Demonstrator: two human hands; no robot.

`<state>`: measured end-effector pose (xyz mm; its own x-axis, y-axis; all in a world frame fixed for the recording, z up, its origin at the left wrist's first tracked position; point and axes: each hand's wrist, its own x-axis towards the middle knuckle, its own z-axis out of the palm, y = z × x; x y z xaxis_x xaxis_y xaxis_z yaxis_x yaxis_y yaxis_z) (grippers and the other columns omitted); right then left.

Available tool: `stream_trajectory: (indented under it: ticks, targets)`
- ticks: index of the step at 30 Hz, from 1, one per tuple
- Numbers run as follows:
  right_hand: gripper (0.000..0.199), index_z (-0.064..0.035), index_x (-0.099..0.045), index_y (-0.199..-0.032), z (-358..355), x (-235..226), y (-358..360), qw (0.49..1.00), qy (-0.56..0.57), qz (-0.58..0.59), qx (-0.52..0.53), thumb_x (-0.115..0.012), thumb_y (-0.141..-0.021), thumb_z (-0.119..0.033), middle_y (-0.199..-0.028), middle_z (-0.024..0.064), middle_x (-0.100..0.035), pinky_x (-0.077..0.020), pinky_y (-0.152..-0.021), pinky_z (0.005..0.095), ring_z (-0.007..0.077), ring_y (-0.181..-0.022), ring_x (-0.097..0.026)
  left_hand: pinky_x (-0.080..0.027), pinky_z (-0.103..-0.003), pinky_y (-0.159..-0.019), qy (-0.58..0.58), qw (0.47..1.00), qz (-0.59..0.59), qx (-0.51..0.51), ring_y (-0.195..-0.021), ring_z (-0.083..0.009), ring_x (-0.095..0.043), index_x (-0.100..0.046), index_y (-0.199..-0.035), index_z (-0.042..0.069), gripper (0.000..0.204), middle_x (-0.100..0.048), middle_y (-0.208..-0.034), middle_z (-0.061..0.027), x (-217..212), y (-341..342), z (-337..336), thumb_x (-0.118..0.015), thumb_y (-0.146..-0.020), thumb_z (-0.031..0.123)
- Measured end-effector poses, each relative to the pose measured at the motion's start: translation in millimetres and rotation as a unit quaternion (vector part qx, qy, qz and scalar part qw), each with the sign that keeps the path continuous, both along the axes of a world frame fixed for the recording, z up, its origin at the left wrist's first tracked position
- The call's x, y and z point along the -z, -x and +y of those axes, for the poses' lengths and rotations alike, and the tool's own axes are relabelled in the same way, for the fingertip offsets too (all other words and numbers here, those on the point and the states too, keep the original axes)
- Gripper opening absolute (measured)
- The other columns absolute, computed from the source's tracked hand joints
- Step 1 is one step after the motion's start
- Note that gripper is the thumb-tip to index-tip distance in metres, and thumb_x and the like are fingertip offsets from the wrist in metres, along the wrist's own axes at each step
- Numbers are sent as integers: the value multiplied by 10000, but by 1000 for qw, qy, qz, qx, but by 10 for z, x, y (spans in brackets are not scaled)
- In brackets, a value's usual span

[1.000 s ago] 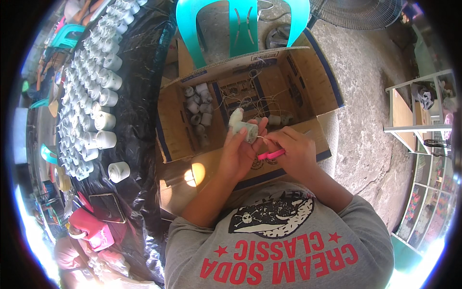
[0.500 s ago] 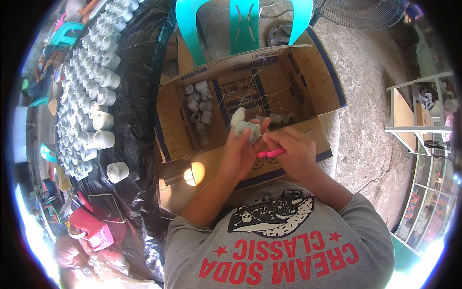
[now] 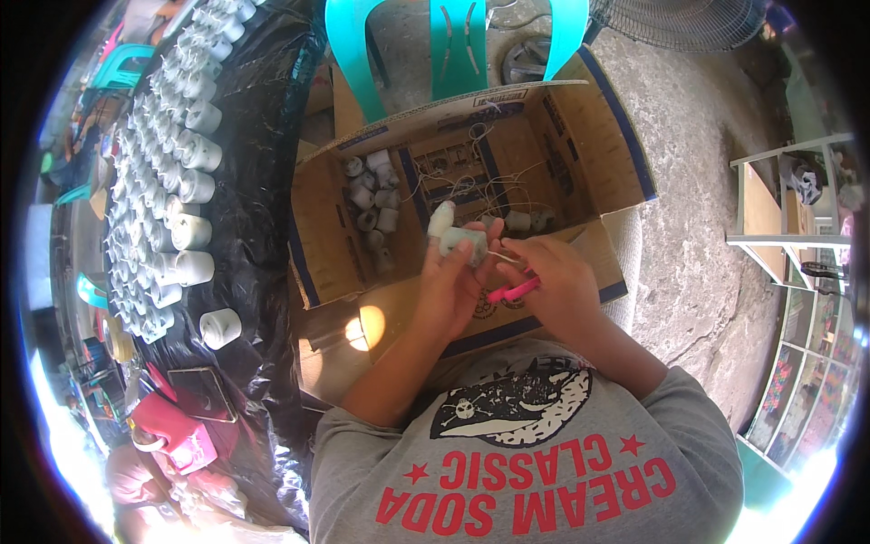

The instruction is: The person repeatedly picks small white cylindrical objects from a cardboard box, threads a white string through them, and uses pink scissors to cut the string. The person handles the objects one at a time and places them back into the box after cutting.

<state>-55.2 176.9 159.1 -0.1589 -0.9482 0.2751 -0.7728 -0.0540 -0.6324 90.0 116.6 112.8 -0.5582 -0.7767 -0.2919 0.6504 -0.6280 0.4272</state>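
Observation:
My left hand (image 3: 450, 288) holds a small pale grey-green cylinder (image 3: 460, 239) upright over the open cardboard box (image 3: 600, 145). My right hand (image 3: 555, 288) grips a slim pink tool (image 3: 513, 291) and pinches a thin string at the cylinder's side. Both hands touch at the cylinder. Inside the box lie several more small grey cylinders (image 3: 373, 205) and loose lengths of string (image 3: 489, 186).
To my left, black plastic sheeting (image 3: 263, 136) carries several rows of white cylinders (image 3: 177, 172). A teal plastic chair (image 3: 453, 41) stands behind the box, a fan at the top right. A white shelf unit (image 3: 779, 218) is on the right, a red object (image 3: 172, 431) lower left.

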Motion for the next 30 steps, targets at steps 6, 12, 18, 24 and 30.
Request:
stream_trajectory:
  ticks: [6, 12, 18, 24, 30]
  targets:
    - [142, -103, -700, -911, 17, 6, 57, 999, 22, 25, -25, -718, -778, -147, -810, 29, -650, -488, -633, 355, 234, -716, -625, -520, -324, -1000, 3, 1000, -15, -2, -1295, -289, -467, -332, -1389, 150, 476, -525, -1231, -75, -9, -7, -7, -547, -964, 138]
    - [139, -134, -716, -899, -14, 0, 60, 998, 35, 49, -22, -731, -763, -158, -780, -11, -632, -473, -610, 344, 201, -677, -600, -488, -355, -1035, -3, 1000, 8, -3, -1314, -293, -446, -337, -1392, 152, 470, -523, -1241, -69, -11, -15, -5, -538, -968, 151]
    - [211, -112, -739, -954, 1, -16, 78, 999, 4, 18, -39, -761, -744, -100, -801, 40, -658, -495, -606, 345, 226, -717, -625, -476, -375, -1042, -3, 1000, 0, 1, -1328, -298, -429, -332, -1399, 149, 471, -530, -1239, -65, 5, -22, 5, -532, -973, 165]
    - [193, -101, -737, -925, -35, 25, 54, 1000, 14, 20, -18, -770, -735, -108, -800, 40, -657, -496, -613, 344, 231, -716, -622, -487, -355, -1008, 6, 999, 30, 15, -1343, -320, -406, -158, -1476, 155, 616, -498, -1260, -101, 34, -22, 6, -515, -977, 105]
    - [192, -98, -730, -900, -39, 64, 62, 999, 32, -9, -26, -778, -715, -100, -806, 50, -669, -503, -622, 340, 230, -723, -636, -496, -351, -993, -3, 1000, 25, 17, -1343, -321, -405, -136, -1481, 159, 639, -497, -1256, -102, 46, -3, 18, -523, -975, 110]
